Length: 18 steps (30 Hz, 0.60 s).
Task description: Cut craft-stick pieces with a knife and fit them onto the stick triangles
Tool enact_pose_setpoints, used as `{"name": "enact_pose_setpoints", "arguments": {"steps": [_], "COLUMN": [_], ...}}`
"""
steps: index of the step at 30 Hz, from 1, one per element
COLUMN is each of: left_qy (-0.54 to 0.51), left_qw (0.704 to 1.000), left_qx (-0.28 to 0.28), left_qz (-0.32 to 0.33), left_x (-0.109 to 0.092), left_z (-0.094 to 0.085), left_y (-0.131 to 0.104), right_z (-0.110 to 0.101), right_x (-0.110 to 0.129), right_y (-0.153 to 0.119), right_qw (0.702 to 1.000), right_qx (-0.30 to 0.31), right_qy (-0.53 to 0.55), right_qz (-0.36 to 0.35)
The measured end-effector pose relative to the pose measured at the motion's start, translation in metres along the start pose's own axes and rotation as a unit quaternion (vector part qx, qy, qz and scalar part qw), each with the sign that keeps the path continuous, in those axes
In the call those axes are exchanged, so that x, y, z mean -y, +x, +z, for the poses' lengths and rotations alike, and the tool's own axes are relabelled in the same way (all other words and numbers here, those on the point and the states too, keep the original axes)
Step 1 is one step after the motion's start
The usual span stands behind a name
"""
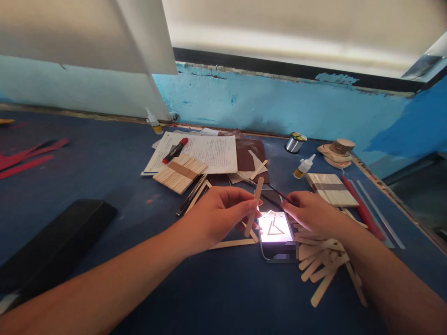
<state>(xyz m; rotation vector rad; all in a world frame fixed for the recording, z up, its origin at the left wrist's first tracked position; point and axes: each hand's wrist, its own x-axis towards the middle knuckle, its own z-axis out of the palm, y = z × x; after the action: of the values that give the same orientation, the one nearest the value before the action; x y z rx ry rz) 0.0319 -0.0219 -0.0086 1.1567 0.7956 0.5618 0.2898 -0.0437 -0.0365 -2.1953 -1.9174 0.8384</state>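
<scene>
1. My left hand (223,214) pinches a craft stick (258,189) beside the lit smartphone (275,228); apparently I'm positioning it.
2. My right hand (310,211) curls; its grip I cannot tell.
3. Next probably calls for steady alignment.

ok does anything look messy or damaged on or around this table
The blue wall has chipped, patchy paint along its top edge, and loose sticks lie in a jumbled heap beside the phone, unlike the banded bundle beyond.
</scene>
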Motion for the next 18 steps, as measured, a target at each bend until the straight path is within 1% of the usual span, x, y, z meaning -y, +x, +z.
{"name": "enact_pose_setpoints", "arguments": {"steps": [3,9,12,15,18], "left_qy": [-0.001,0.004,0.007,0.014,0.013], "left_qw": [1.000,1.000,1.000,1.000,1.000], "left_qx": [0.003,0.010,0.006,0.002,-0.001], "left_qz": [-0.006,-0.004,-0.010,-0.018,-0.018], "left_x": [0.0001,0.0022,0.0007,-0.0007,0.0008], "left_z": [-0.0003,-0.0016,-0.0015,-0.0009,-0.0006], "left_y": [0.0003,0.0011,0.0005,0.0000,0.0005], "right_z": [0.0008,0.0024,0.0015,0.0008,0.0024], "right_x": [-0.0018,-0.0028,-0.0040,-0.0048,-0.0032], "right_y": [0.0006,0.0006,0.0001,0.0003,0.0015], "right_qw": [1.000,1.000,1.000,1.000,1.000], "right_qx": [0.008,0.002,0.008,0.011,0.000], "right_qy": [-0.003,-0.013,-0.013,-0.012,-0.012], "right_qz": [-0.005,-0.008,-0.010,-0.005,0.006]}}
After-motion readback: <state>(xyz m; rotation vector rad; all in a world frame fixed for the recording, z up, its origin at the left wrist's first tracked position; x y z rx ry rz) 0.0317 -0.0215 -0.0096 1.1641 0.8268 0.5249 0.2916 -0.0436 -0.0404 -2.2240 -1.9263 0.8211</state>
